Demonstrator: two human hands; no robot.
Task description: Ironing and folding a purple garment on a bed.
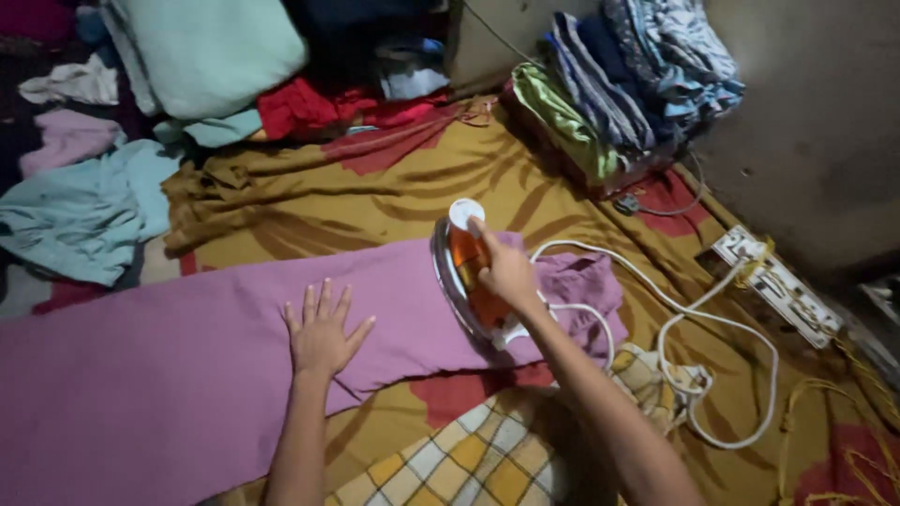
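Note:
A long purple cloth (169, 365) lies spread over a mustard and red patterned sheet (309, 211). My left hand (322, 330) rests flat on the cloth, fingers spread, holding nothing. My right hand (508, 270) grips the handle of an orange and white electric iron (466, 272) that stands tipped up on the right part of the purple cloth. The iron's white cord (698, 319) loops away to the right across the sheet.
A white power strip (776, 284) lies at the right near the wall. A stack of folded clothes (619, 89) sits at the back right. Loose garments and a pale green pillow (211, 52) pile up at the back left. A checked yellow cloth (478, 454) lies near me.

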